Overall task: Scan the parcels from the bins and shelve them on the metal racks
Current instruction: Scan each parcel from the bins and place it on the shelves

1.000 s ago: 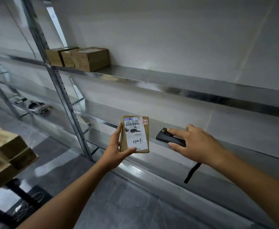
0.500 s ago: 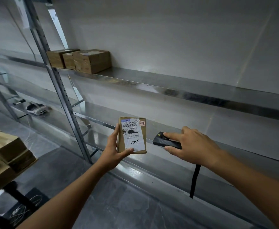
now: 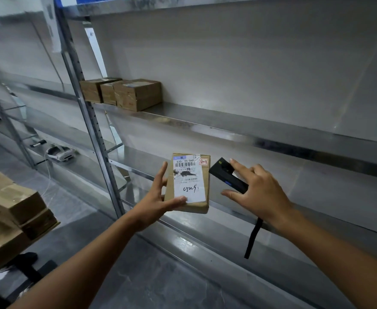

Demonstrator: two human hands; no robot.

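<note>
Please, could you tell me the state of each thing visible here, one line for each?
parcel: upright, label toward the camera, held by the left hand.
scanner: gripped by the right hand, tip close beside the parcel.
strap: hanging loose below the right wrist.
three boxes: closed, side by side on the upper shelf.

label (image 3: 189,179) on parcel (image 3: 194,207): "530- D5 069", red sticker (image 3: 203,162) "2-3", handwriting unclear
</note>
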